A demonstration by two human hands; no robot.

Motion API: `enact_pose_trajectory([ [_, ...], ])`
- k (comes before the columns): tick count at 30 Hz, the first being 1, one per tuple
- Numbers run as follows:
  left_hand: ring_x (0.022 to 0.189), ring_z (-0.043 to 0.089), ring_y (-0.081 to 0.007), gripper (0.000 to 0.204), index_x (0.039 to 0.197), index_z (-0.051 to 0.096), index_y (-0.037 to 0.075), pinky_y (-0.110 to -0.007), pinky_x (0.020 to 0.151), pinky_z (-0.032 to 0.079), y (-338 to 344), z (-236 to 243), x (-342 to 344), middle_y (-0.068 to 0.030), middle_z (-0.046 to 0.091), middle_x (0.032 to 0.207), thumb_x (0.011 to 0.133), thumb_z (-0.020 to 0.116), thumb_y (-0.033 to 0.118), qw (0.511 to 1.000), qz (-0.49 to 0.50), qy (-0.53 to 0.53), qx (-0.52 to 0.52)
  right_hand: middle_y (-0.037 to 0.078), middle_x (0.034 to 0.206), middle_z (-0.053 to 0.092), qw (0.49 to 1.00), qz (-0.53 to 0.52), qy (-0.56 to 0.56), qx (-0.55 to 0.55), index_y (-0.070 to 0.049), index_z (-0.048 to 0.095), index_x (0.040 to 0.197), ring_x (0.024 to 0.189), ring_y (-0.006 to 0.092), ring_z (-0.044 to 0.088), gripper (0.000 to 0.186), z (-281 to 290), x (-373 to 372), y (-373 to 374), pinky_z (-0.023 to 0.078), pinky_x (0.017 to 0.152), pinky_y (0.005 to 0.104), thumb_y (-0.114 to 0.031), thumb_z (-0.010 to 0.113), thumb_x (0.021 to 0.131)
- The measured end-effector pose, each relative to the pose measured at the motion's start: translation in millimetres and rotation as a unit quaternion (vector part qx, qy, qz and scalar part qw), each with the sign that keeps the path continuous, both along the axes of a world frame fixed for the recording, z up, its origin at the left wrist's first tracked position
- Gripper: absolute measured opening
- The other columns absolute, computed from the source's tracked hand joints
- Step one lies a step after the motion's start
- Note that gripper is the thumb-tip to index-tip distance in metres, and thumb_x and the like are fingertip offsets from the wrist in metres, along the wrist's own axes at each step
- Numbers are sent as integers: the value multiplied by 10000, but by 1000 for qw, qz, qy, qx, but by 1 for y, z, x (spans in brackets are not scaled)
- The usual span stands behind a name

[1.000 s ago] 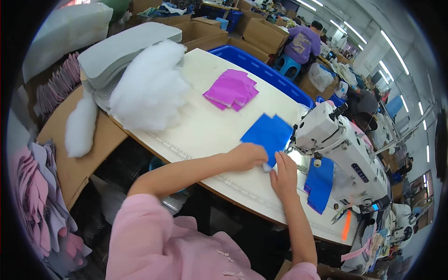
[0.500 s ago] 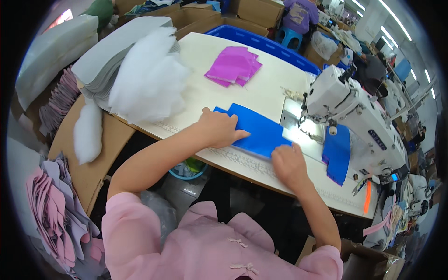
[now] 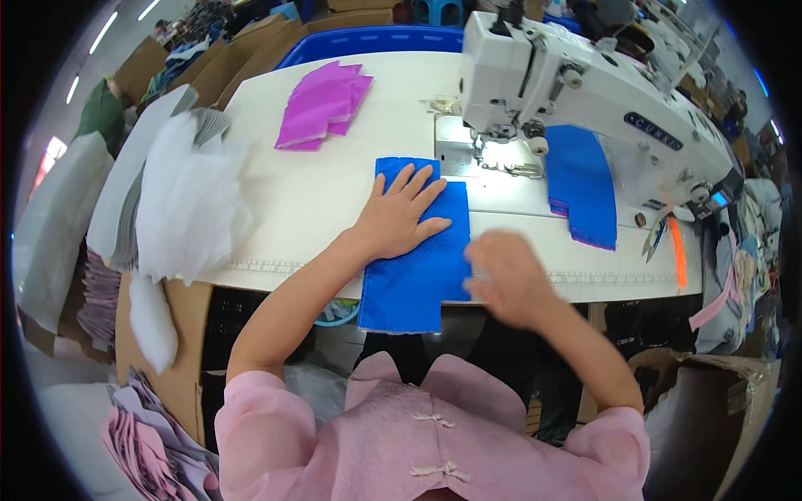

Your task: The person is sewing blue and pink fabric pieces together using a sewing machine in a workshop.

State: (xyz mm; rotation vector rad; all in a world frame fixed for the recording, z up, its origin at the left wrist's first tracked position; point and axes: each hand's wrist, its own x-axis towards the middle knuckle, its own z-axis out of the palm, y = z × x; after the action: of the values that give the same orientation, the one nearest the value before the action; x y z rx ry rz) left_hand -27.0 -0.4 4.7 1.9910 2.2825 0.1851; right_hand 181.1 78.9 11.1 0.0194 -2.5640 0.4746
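Note:
A blue fabric piece (image 3: pixel 408 288) with notched corners lies lengthwise on the white sewing table, its near end hanging past the front edge. My left hand (image 3: pixel 397 219) rests flat on its upper half, fingers spread. Beside the cloth's right edge is my right hand (image 3: pixel 510 280), smeared by motion. Its fingers look bent, but whether they grip anything is unclear. Just right of the cloth's far end, the sewing machine (image 3: pixel 522 79) has its needle area lit. Another blue fabric piece (image 3: pixel 582 188) lies under the machine's arm, with purple showing at its edge.
Purple fabric pieces (image 3: pixel 322 108) lie at the table's far left. White batting (image 3: pixel 184 204) and a grey stack of sheets (image 3: pixel 129 184) stand at the left edge. Thread snips (image 3: pixel 654 240) and an orange strip (image 3: pixel 677 255) lie at right. A blue bin (image 3: pixel 376 39) stands behind the table.
The blue fabric has been turned from lying crosswise to lengthwise and now overhangs the front edge. My left hand has gone from gripping its corner to lying flat on it. The view has shifted right.

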Motion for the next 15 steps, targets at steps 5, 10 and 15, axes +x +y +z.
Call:
enact_pose_trajectory([
  [5, 1321, 150, -293, 626, 1354, 282, 212, -512, 1050, 105, 3, -1, 3, -93, 212, 1421, 846, 317, 577, 1000, 6, 20, -13, 133, 1236, 441, 987, -74, -126, 63, -50, 471, 1184, 1185, 312, 334, 488, -8, 1, 40, 283, 970, 419, -360, 527, 811],
  [10, 1320, 149, -296, 615, 1352, 281, 226, -523, 1045, 99, 0, -5, 0, -90, 213, 1421, 847, 310, 575, 1000, -5, 25, -5, 116, 1234, 459, 995, -31, -85, 36, -55, 490, 1165, 1181, 309, 348, 471, -15, -13, 40, 282, 969, 420, -371, 521, 817],
  [15, 1317, 153, -306, 623, 1352, 278, 221, -542, 1037, 98, 0, -4, 0, -98, 223, 1414, 846, 299, 583, 1000, -11, 20, 0, 115, 1171, 512, 1000, 4, -25, -14, -49, 537, 1092, 1131, 307, 406, 383, -21, -15, 46, 312, 942, 412, -285, 561, 792],
])
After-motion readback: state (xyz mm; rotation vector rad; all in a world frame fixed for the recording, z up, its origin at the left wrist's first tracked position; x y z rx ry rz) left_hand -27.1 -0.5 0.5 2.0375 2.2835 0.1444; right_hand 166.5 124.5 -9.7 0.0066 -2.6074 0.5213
